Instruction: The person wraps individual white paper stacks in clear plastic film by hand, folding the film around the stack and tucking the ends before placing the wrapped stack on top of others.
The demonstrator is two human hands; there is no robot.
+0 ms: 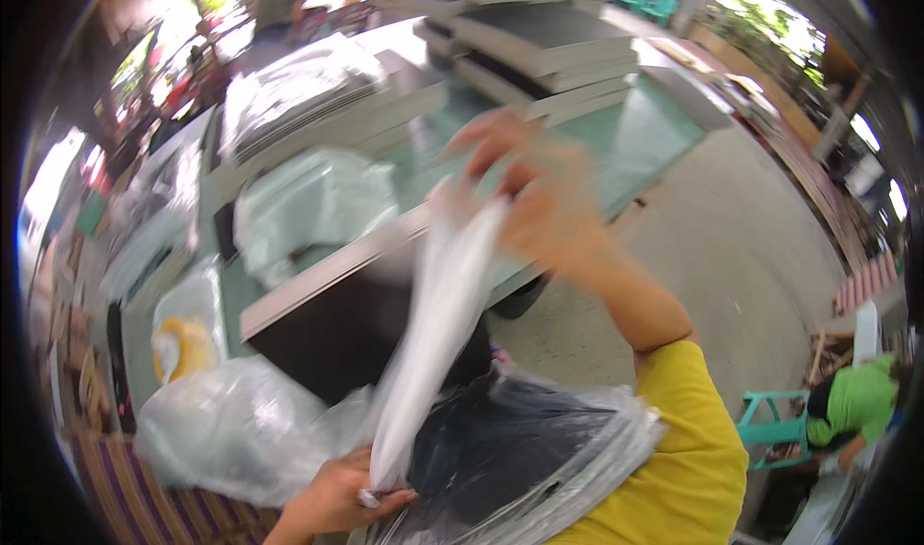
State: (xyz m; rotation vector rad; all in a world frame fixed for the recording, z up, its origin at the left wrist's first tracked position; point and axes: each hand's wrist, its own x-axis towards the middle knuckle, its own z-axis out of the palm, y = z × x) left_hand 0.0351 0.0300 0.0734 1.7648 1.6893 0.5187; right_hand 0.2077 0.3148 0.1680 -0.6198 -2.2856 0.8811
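A whitish strip of clear plastic, probably a bag (438,299), stretches upward between my hands, blurred by motion. My left hand (337,495) pinches its lower end, low in the view. Raised above the table, my right hand (544,194) is smeared; its fingers curl at the strip's upper end. Behind the plastic, a black panel with a pale edge (332,328) leans at the table's near side. Dark flat pieces in clear plastic wrap (510,439) lie close to my body, beneath my right arm.
Left of the panel sit a puffed clear plastic bag (231,429) and a roll of yellow tape (183,348). Stacked panels (549,49) and wrapped sheets (298,88) cover the green table (640,145). A person in green (861,401) is at the right by a teal stool (775,429).
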